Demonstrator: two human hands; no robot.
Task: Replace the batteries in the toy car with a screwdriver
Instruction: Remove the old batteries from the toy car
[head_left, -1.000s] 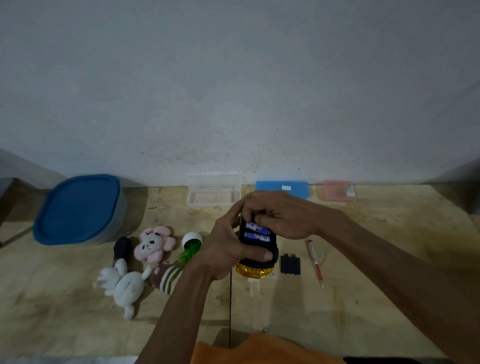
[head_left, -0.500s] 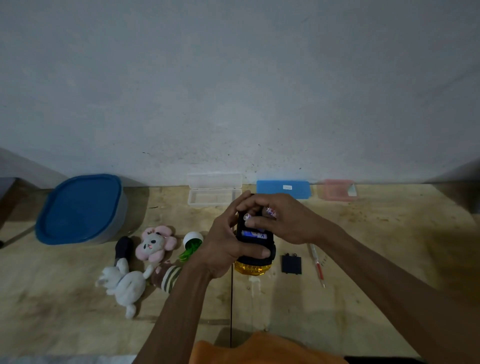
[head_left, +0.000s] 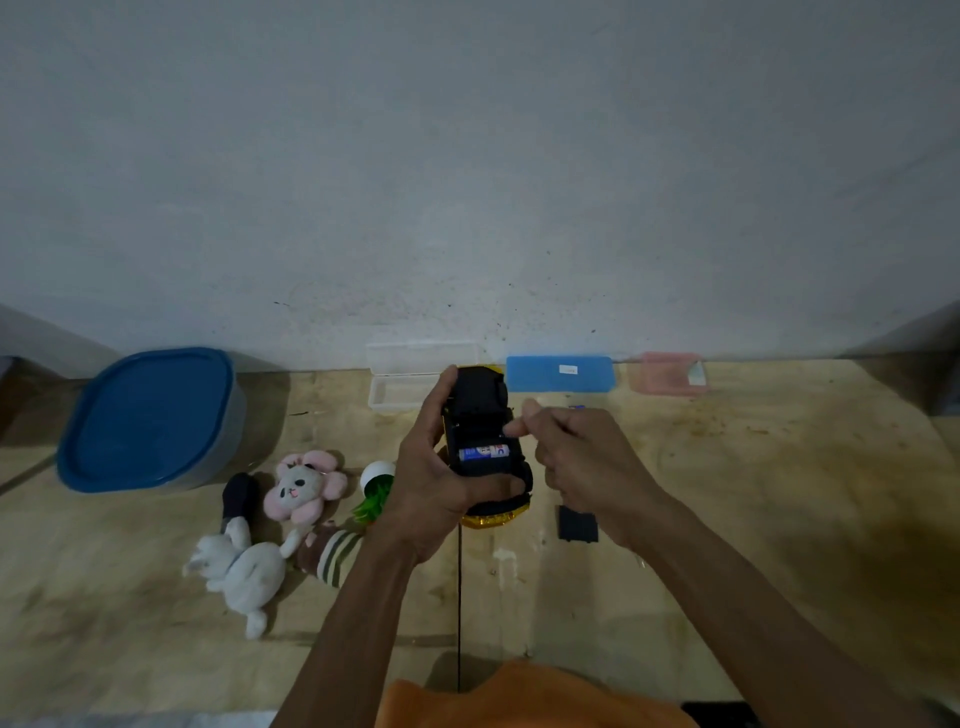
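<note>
Worktop: stained pale plywood worktop (head_left: 753, 519), dark seam down the middle.
Far edge: round blue-lidded plastic tub (head_left: 148, 418) left; clear open box (head_left: 402, 384), flat blue case (head_left: 561, 373), pink box (head_left: 667, 373).
Left, near: white plush rabbit (head_left: 244, 569), pink flower plush (head_left: 304, 486), striped plush (head_left: 332, 556).
Middle: small black plastic cover (head_left: 576, 525).

One toy car (head_left: 480, 415), one battery (head_left: 484, 453) showing, four lidded boxes, perhaps three plush toys — two hands.

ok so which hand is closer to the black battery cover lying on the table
Right. The right hand hovers just above the battery cover, its wrist overlapping it. The left hand is off to the cover's left, gripping the toy car.
</note>
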